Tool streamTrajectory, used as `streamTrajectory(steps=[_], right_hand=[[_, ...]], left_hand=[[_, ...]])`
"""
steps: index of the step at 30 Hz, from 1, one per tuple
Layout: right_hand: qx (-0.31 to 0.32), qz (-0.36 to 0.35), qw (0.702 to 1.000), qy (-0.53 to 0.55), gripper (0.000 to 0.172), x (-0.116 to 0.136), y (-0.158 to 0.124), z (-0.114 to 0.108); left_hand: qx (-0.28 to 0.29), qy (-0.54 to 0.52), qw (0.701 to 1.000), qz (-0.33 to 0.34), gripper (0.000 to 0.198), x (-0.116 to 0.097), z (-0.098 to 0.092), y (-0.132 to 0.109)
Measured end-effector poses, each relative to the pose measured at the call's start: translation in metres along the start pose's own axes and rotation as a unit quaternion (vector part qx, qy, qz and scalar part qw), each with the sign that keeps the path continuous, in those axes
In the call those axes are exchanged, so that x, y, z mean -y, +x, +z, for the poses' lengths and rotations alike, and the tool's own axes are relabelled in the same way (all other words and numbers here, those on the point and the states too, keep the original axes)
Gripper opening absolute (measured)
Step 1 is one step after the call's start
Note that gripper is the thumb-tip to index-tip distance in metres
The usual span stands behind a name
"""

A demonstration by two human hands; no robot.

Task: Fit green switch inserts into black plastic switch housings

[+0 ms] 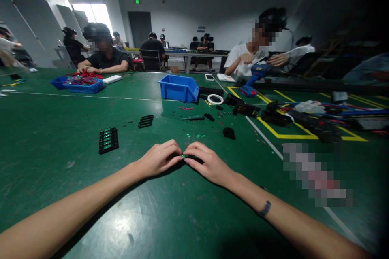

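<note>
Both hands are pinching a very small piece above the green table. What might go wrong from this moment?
1. The small black part is pinched only between the fingertips of the left hand and the right hand. It may slip out and drop onto the table.
2. Loose green bits lie just beyond the hands. A careless sweep of a hand could scatter them, and they would probably be hard to find again on the green surface.

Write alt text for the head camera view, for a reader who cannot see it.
The person's left hand and right hand meet on a green table, together pinching a small dark part between their fingertips. Beyond them lie a black slotted tray, an open blue plastic bin and a white ring; other people sit at the far edge.
</note>
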State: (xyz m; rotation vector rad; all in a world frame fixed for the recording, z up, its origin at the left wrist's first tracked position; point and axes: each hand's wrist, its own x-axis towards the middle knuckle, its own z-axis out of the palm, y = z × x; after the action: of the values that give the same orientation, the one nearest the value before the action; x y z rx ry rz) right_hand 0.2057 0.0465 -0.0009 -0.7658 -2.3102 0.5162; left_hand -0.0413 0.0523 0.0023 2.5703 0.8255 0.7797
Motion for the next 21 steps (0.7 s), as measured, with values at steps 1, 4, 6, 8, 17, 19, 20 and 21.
streamTrajectory(steps=[1,4,6,8,17,19,20,21], right_hand=[[0.001,-0.001,1.0,-0.001,0.016,-0.0003,0.0,0.0],[-0.001,-0.006,1.0,-0.005,0.016,-0.0012,-0.0001,0.0004],[-0.002,-0.008,1.0,-0.005,0.015,-0.0014,-0.0003,0.0006],[-0.001,-0.009,1.0,-0.003,0.015,-0.001,-0.0005,0.0005],[0.007,-0.016,1.0,-0.012,0.014,-0.001,-0.0003,-0.0004],[0.005,-0.014,1.0,-0.011,0.013,-0.0015,-0.0005,0.0],[0.003,-0.014,1.0,-0.008,0.013,-0.0016,-0.0006,0.0001],[-0.001,-0.012,1.0,-0.005,0.013,-0.0014,-0.0006,0.0001]], left_hand=[[0.0,0.0,1.0,0.001,0.021,0.0002,0.0001,-0.0001],[-0.001,-0.001,1.0,0.004,0.021,0.0007,0.0009,-0.0001],[-0.002,-0.003,1.0,0.007,0.02,0.0009,0.0013,0.0],[-0.001,-0.004,1.0,0.009,0.02,0.001,0.0015,0.0001],[0.004,-0.01,1.0,0.015,0.019,0.0007,0.0004,0.0],[0.003,-0.012,1.0,0.016,0.02,0.0005,-0.0001,-0.0002],[0.001,-0.012,1.0,0.015,0.02,0.0005,-0.0006,-0.0003],[-0.003,-0.01,1.0,0.012,0.021,0.0006,-0.0014,-0.0004]])
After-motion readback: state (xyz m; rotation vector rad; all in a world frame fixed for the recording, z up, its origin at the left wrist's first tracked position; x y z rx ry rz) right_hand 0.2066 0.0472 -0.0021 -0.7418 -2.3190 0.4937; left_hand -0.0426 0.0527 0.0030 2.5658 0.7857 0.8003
